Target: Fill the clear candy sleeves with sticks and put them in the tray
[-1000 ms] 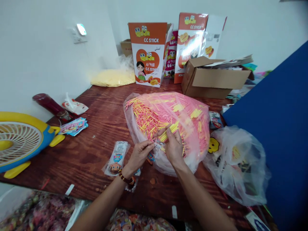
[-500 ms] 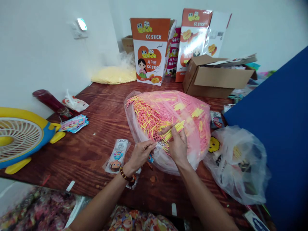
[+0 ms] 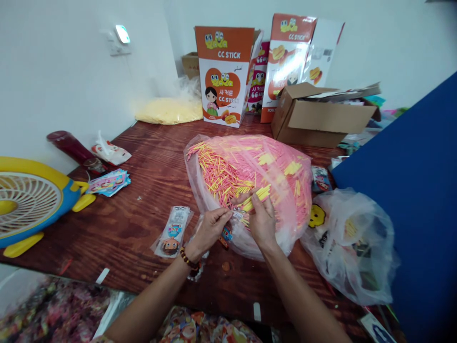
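My right hand (image 3: 263,221) is closed round a bundle of thin yellow sticks (image 3: 262,193), tilted up and to the right. My left hand (image 3: 210,228), a beaded bracelet at its wrist, pinches the edge of a clear printed plastic pouch (image 3: 226,234), most of it hidden behind the fingers. The left ends of the bundle lie close to the pouch's top edge; whether any are inside I cannot tell. Beneath both hands spreads a large clear bag (image 3: 193,166) full of pink and yellow sticks. Left of my left hand, flat printed pouches (image 3: 173,233) rest on the table.
A yellow and blue fan (image 3: 32,200) stands at the left, near printed cards (image 3: 110,183) and a dark red bottle (image 3: 69,145). Printed cartons (image 3: 228,76) and an opened cardboard box (image 3: 317,119) line the back. Right are a knotted plastic bag (image 3: 357,247) and a blue panel (image 3: 407,176).
My right hand has shifted slightly left and down with the yellow sticks, bringing them closer to the pouch. My left hand has hardly moved and keeps its pinch.
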{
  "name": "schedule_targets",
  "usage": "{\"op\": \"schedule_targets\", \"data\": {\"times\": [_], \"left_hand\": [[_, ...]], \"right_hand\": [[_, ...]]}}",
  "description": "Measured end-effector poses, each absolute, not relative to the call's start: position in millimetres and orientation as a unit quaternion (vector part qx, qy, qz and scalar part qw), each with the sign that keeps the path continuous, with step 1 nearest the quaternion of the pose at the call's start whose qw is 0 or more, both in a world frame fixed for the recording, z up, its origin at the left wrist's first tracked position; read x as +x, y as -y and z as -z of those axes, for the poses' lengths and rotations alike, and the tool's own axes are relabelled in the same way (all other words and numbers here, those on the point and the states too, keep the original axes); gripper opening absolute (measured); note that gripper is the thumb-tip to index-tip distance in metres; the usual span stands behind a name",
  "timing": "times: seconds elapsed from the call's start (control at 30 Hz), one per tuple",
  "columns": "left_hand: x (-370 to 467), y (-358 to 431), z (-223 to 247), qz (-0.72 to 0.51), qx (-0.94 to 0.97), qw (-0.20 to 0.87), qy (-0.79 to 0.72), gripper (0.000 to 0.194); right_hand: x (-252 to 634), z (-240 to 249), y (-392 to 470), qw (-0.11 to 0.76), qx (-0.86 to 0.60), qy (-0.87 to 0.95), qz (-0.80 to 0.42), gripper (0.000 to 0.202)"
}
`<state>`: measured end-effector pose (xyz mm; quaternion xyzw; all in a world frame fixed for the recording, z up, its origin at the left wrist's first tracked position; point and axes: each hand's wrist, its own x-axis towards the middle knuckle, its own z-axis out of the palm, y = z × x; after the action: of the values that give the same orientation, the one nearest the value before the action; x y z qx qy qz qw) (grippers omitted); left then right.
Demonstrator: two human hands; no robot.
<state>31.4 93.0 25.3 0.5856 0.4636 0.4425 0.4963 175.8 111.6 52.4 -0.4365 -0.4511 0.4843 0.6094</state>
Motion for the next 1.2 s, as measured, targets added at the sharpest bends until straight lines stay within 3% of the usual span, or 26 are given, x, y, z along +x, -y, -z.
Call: {"op": "schedule_targets", "data": {"times": [0.13,0.53,0.7,0.8,1.03,1.2], "left_hand": [[33.6,-92.8,-24.3,-0.438,0.582,0.505,-0.464,0.043],[38.1,-103.2,-26.1,-0.461,0.525,0.572,-0.43,0.031],[43.2,-109.8,-25.8,-0.484,0.492,0.588,-0.421,0.032],[47.6,-113.9,-30.2,-0.5,0.481,0.59,-0.413,0.033],[44.8,-116.2,-28.7,-0.525,0.468,0.595,-0.389,0.034],[40.8,-115.2,-26.1,-0.537,0.478,0.573,-0.393,0.032]], "right_hand": [[182.0,-49.7,-108.7,0.617,-0.43,0.445,-0.486,0.019],[190.5,-56.6,-113.8,0.52,-0.409,0.514,-0.547,0.026],[198.9,-67.1,-120.0,0.498,-0.451,0.548,-0.499,0.035],[200.2,-67.4,-122.9,0.464,-0.445,0.569,-0.513,0.033],[205.6,-72.7,-132.7,0.478,-0.42,0.538,-0.553,0.028],[201.3,-88.2,-133.7,0.465,-0.424,0.58,-0.518,0.021]]}}
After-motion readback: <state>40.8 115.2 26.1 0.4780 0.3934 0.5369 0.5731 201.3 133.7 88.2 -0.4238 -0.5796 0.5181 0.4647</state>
